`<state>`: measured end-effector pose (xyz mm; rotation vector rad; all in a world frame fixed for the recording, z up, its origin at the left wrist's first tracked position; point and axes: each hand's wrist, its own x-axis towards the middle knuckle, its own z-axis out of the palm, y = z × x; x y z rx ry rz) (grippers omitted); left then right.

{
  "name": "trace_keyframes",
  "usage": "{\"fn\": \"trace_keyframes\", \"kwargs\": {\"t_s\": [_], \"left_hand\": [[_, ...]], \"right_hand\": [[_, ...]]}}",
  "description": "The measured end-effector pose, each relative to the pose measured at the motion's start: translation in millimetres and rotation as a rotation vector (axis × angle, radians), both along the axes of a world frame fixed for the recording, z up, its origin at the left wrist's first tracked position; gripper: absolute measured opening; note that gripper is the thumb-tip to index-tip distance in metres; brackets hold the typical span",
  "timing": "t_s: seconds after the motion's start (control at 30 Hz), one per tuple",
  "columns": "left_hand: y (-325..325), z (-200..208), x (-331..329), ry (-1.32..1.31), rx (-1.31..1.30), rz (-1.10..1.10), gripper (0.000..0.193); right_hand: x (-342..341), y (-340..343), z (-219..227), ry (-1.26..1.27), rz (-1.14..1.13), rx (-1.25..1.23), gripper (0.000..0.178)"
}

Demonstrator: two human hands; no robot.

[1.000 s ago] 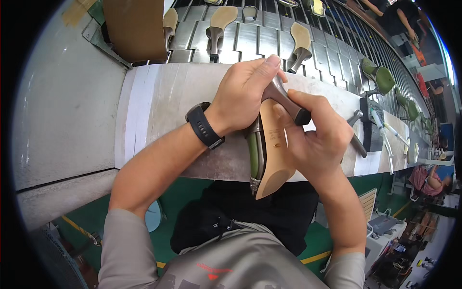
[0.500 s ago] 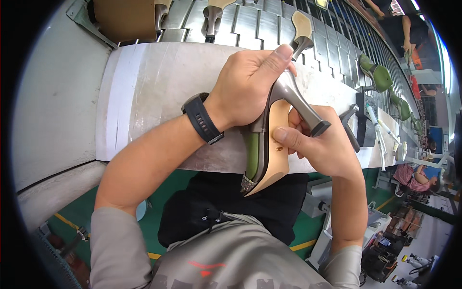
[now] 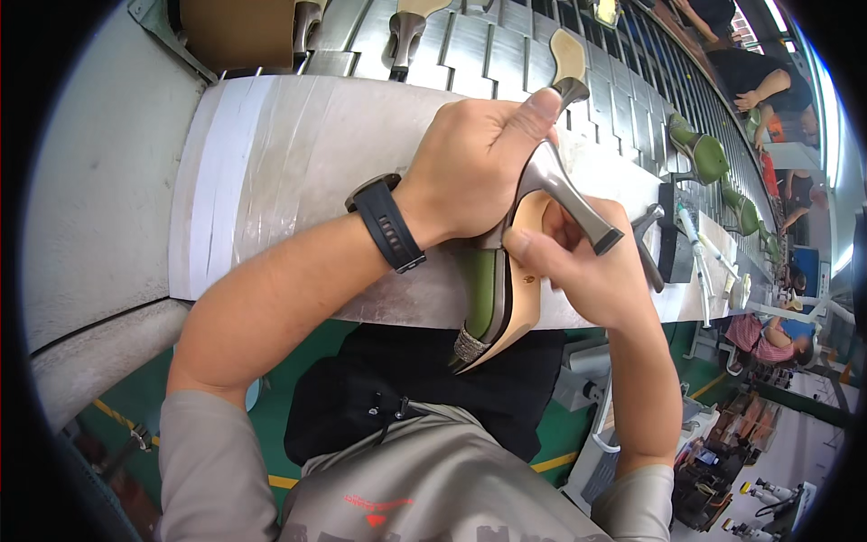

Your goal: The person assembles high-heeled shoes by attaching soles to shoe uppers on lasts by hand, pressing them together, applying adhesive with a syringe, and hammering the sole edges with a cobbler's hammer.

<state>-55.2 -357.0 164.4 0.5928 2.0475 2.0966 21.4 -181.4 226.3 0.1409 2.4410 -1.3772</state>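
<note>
A high-heeled shoe [image 3: 488, 294] with a green upper, a tan sole and a glittery band near the toe is tilted over the bench's front edge, toe toward me. Its grey-brown heel [image 3: 571, 200] points out to the right. My left hand [image 3: 483, 167] is closed around the back part of the shoe, thumb up near the heel's base. On the sole side, my right hand [image 3: 591, 262] grips the middle of the shoe, its thumb by the sole's edge. The curled right fingers are partly hidden behind the heel.
The pale bench top [image 3: 298, 181] lies under my arms. Beyond it runs a slatted metal conveyor [image 3: 461, 41] carrying shoe parts and several green shoes [image 3: 709, 158]. At right stand a dark block [image 3: 675, 237] and white-and-blue tubes [image 3: 697, 257]. A cardboard box [image 3: 239, 36] sits far left; co-workers are at far right.
My right thumb has slid up the sole to its edge, nearer my left hand. The shoe has shifted slightly, and more of the glittery band shows.
</note>
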Motion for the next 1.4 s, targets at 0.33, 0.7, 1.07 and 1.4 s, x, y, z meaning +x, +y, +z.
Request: {"fn": "trace_keyframes", "kwargs": {"t_s": [0.33, 0.7, 1.07, 1.4], "left_hand": [[2.6, -6.4, -0.4, 0.044, 0.099, 0.005, 0.069], [4.6, 2.1, 6.6, 0.071, -0.004, 0.018, 0.072], [-2.4, 6.3, 5.7, 0.032, 0.009, -0.103, 0.069], [-30.9, 14.5, -8.1, 0.105, -0.115, -0.284, 0.065]], "right_hand": [[-9.5, -3.5, -15.2, -0.038, 0.073, -0.327, 0.044], [11.5, -19.3, -13.6, 0.047, -0.118, -0.393, 0.025], [52.4, -11.3, -22.6, -0.027, -0.142, -0.657, 0.061], [8.2, -21.6, -13.3, 0.140, -0.175, -0.319, 0.050]]}}
